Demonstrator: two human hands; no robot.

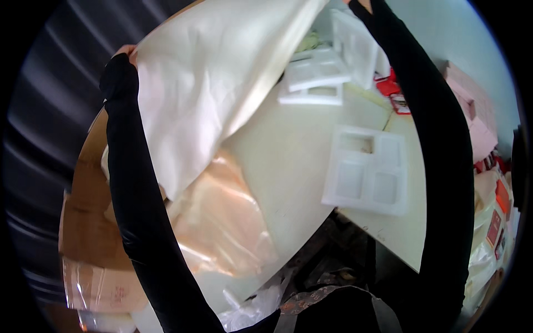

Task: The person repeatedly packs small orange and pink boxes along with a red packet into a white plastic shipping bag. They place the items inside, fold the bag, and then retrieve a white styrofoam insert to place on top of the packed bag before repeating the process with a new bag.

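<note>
Left hand (130, 51): 1, bare, at the upper left, black sleeve to the wrist. Fingers closed on the edge of the white sheet, with little gap visible.

Right hand (362, 4): 1, at the top edge, mostly cut off. How far its fingers are open, and whether they have hold of anything, cannot be told. Nearest item: the upper right corner of the white sheet.

White sheet (200, 83): 1, large, smooth, softly creased. Spread across the upper left, from the left hand to the top edge, narrowing to a low point beside the left forearm. Partly covers the peach plastic.

Peach plastic (227, 222): 1 piece, thin, shiny, wrinkled; lies on the table (272, 161), below the sheet.

White tray (365, 169): 1, with 4 compartments, flat on the right part of the table. Small dark specks in its upper left compartment.

Further white trays (319, 69): several, near the far edge, some lying overlapped, others standing on edge.

Red packets (390, 84): beside those trays, close to the right sleeve.

Cardboard box (94, 216): brown, left of the left forearm.

Pink box (472, 111): at the right, beyond the right sleeve.

Clear plastic (258, 308): crumpled, at the lower edge, near the apron (311, 299).
</note>
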